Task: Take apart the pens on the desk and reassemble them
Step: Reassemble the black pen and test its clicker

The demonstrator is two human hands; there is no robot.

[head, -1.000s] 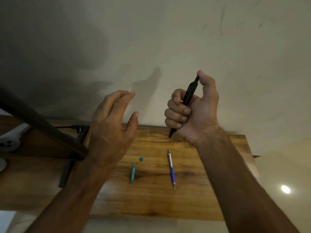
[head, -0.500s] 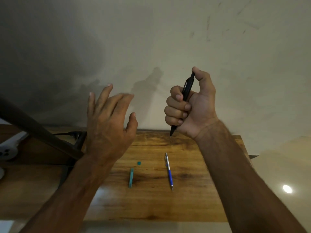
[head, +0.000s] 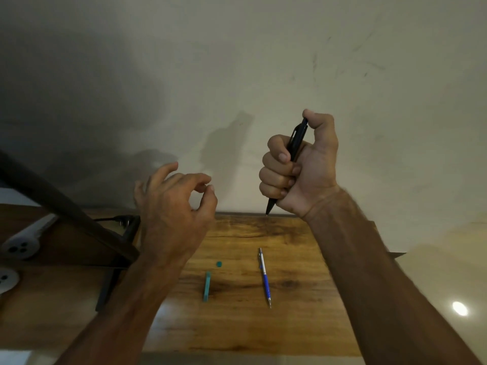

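Lowers left hand (head: 174, 204) from a second ago, curling spread fingers (head: 203, 180) loosely, empty. Leaves teal barrel (head: 207, 286), teal cap (head: 218, 264) and blue pen (head: 264, 277) lying on bench (head: 303, 325). Keeps right hand (head: 303, 167) fisted round black pen (head: 295, 151), upright above bench, thumb on top. Probably readies for dismantling.

Looked down on a wooden desk (head: 303, 325), warm grain, dark knots, pushed up against a pale plaster wall (head: 263, 61). Scuffed up top, shadowed heavily on the left. Crossed at the left by a dark slanted bar (head: 52, 201), with a white socket strip (head: 21, 246) and a black plug (head: 120, 221) beneath. Glossy cream floor (head: 434, 259) off right, with one bright light spot (head: 459, 308) mirrored in it.
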